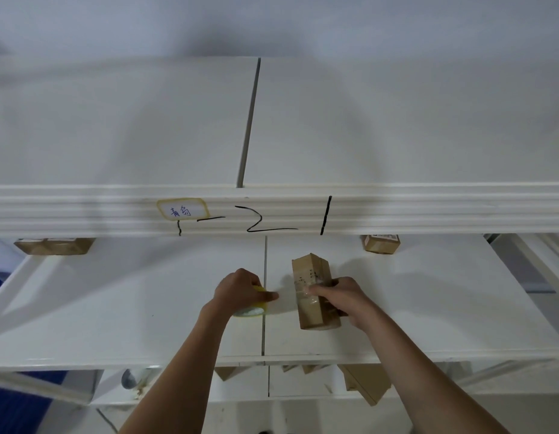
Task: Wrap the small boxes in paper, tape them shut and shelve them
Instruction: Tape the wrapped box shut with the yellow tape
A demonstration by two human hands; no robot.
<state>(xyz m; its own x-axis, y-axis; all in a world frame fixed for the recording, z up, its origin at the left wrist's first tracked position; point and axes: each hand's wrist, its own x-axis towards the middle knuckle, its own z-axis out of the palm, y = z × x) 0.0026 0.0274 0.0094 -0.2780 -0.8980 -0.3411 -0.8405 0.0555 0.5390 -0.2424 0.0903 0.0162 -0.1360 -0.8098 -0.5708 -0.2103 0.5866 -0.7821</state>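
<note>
Brown paper-wrapped box (314,292) on shelf (146,308) | right hand (337,296) fingers pinning clear tape | left hand (240,289) gripping tape roll (253,305) | advice: keep strip taut, press seam flat before cutting.

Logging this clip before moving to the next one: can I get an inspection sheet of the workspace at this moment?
Surface: white shelf board with a centre seam; no loose wrapping paper seen on it.
Job's things: brown paper-wrapped box lying on the shelf; yellow-cored tape roll left of it.
Clutter: wrapped parcel far left, wrapped parcel far right; more brown packages on the shelf below.
Grippers: left hand grips the tape roll; right hand holds the box, fingers across its taped middle.
Cables: nothing seen.
Surroundings: upper shelf rail with handwritten label and marker marks; white wall.
</note>
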